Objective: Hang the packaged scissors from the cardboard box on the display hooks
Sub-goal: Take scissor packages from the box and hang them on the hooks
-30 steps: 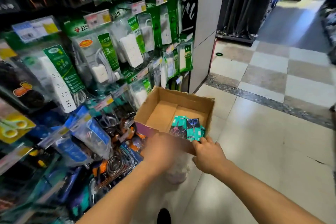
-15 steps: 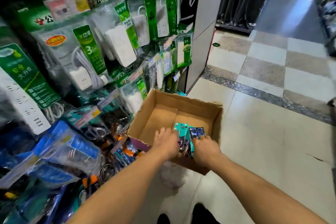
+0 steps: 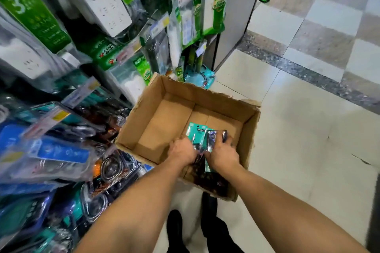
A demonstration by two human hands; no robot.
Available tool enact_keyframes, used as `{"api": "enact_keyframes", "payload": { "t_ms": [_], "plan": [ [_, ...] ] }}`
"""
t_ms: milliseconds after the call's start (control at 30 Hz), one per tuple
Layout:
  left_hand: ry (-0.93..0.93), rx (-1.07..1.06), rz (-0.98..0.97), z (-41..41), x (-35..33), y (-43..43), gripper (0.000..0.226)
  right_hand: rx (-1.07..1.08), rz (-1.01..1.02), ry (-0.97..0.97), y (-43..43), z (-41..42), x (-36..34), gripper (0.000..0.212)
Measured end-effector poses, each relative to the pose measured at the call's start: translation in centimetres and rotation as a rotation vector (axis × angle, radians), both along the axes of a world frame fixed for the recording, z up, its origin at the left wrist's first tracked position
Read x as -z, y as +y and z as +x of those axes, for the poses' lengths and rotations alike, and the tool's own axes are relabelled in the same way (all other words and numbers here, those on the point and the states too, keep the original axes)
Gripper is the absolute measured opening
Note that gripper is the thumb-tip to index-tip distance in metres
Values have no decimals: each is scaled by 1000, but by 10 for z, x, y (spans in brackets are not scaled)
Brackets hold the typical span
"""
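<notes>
1. Head view: the cardboard box (image 3: 152,113) stands open, its left wall close against the hanging packs of the display rack (image 3: 67,121).
2. The packaged scissors (image 3: 197,134) lie in the box's near right corner, teal and dark cards overlapping.
3. The right hand (image 3: 223,155) reaches into that corner, fingers curled over the dark pack.
4. The left hand (image 3: 182,153) rests on the teal pack just beside it. Its fingers are hidden, so I cannot tell its grip.

Bare left hand (image 3: 182,151) and right hand (image 3: 223,153), bare forearms (image 3: 144,201), dark trousers (image 3: 220,234), black shoes (image 3: 208,203).
</notes>
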State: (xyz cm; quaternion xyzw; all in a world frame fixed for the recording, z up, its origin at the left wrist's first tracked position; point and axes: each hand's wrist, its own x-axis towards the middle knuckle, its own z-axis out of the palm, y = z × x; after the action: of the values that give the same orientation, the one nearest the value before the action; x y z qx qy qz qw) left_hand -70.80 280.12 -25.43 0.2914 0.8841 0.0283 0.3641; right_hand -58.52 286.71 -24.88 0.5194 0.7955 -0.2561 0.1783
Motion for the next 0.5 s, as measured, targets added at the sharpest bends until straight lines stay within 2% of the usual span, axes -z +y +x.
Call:
{"api": "enact_keyframes", "payload": {
  "t_ms": [133,300,500],
  "plan": [
    [118,-5,-4,8,9,5,92,87,-55,25,7,-2,4,106],
    [36,-75,-10,14,12,12,101,132,-53,98,8,2,2,108],
    [19,-116,2,12,8,2,102,237,-52,231,9,3,-10,92]
  ]
}}
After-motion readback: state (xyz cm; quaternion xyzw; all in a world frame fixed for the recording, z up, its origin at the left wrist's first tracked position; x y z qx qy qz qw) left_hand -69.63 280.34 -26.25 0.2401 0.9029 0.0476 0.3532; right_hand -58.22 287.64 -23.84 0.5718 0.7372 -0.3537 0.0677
